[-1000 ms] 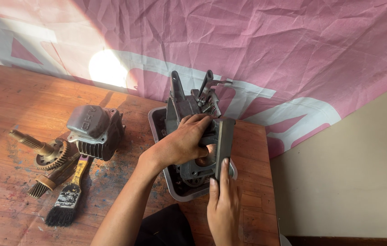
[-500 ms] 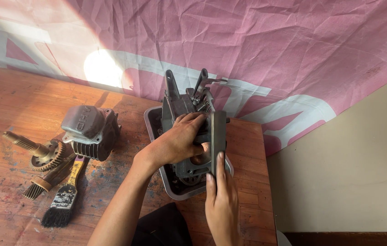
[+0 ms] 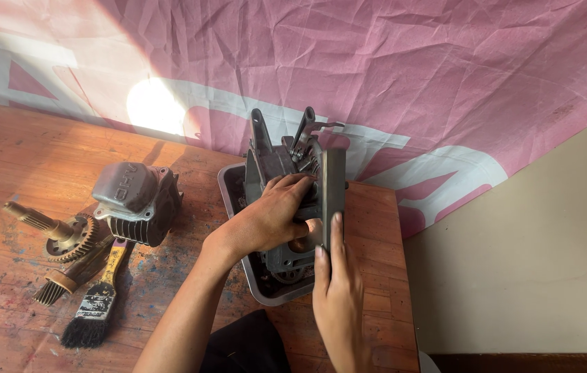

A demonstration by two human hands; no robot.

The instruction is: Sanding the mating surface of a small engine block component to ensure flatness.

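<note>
Gripping the dark metal engine casing (image 3: 276, 200) from the left, the left hand (image 3: 276, 217) has its fingers curled over the top edge. The right hand (image 3: 338, 290) holds a flat grey metal bar (image 3: 333, 197) upright against the casing's right side, index finger stretched along it. The casing stands in a grey plastic tray (image 3: 266, 293) on the worn wooden desk (image 3: 24, 166). Left of the tray: a finned cylinder (image 3: 138, 200), a toothed gear shaft (image 3: 55, 231), and two bristly brushes (image 3: 90, 304).

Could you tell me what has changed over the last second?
The right hand has swung the flat grey metal bar from tilted to upright against the dark grey engine casing. The left hand keeps its grip on the casing; the cylinder head and black-bristled brush lie unchanged.
</note>
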